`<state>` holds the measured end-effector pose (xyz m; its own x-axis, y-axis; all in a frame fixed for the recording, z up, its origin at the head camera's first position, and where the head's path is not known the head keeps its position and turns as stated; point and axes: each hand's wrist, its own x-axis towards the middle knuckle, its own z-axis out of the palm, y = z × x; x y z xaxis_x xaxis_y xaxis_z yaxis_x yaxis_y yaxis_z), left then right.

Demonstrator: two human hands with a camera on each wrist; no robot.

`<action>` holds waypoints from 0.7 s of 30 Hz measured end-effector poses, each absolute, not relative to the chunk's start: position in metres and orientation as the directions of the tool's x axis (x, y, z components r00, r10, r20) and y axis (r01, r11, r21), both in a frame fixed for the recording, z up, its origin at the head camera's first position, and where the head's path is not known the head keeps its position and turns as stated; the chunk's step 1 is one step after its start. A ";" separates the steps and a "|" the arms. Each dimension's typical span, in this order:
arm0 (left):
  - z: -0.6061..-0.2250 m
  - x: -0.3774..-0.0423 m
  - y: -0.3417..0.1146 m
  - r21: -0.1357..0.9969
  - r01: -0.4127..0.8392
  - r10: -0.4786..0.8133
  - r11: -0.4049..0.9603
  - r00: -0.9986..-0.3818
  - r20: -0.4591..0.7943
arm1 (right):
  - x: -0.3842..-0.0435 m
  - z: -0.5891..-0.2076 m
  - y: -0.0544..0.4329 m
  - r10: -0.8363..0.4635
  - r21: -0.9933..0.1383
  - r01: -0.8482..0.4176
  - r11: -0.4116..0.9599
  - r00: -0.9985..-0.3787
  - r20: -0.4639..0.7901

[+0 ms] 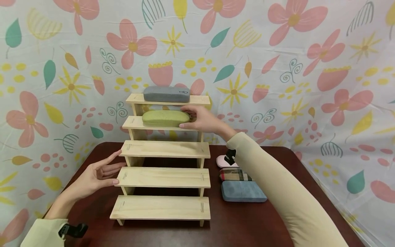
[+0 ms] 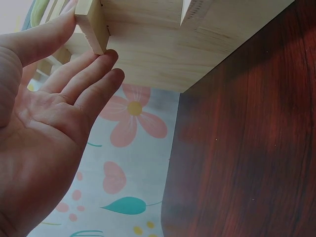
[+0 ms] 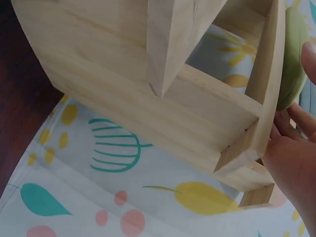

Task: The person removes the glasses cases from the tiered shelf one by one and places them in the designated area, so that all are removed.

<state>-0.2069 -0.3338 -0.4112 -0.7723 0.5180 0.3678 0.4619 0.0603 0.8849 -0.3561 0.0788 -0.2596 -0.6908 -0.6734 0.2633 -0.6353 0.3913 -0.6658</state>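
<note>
On the second tier from the top of a wooden step-shaped display rack [image 1: 166, 149] lies a green glasses case [image 1: 163, 117]. My right hand [image 1: 203, 118] grips that case by its right end, thumb at the front and fingers over the back. In the right wrist view the green case [image 3: 295, 59] shows beyond the board's edge, beside the right hand [image 3: 296, 158]. A grey glasses case [image 1: 166, 94] sits on the top tier. At the rack's left side, my left hand [image 1: 92, 176] touches the board ends with nearly straight fingers; its thumb rests on the fourth tier.
Right of the rack, on the dark red-brown table [image 1: 247, 226], lie a blue glasses case [image 1: 243, 191], a plaid case [image 1: 234, 174] and a pink case [image 1: 225, 162], partly behind the right sleeve. A flower-patterned cloth [image 1: 191, 37] hangs behind the table.
</note>
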 end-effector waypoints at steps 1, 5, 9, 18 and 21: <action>-0.411 -0.207 -0.334 0.884 0.464 0.518 0.062 -0.772 0.369 | -0.357 -0.260 0.078 -0.672 -0.666 -0.633 0.395 -0.693 0.261; -0.412 -0.207 -0.334 0.883 0.463 0.517 0.072 -0.775 0.364 | -0.359 -0.261 0.075 -0.669 -0.657 -0.634 0.409 -0.698 0.256; -0.410 -0.207 -0.334 0.885 0.459 0.512 0.082 -0.781 0.358 | -0.361 -0.262 0.074 -0.668 -0.671 -0.632 0.387 -0.694 0.268; -0.409 -0.205 -0.333 0.891 0.443 0.508 0.100 -0.793 0.337 | -0.357 -0.263 0.076 -0.653 -0.733 -0.587 0.345 -0.711 0.262; -0.408 -0.205 -0.333 0.886 0.447 0.501 0.121 -0.798 0.334 | -0.355 -0.263 0.078 -0.650 -0.764 -0.559 0.323 -0.717 0.251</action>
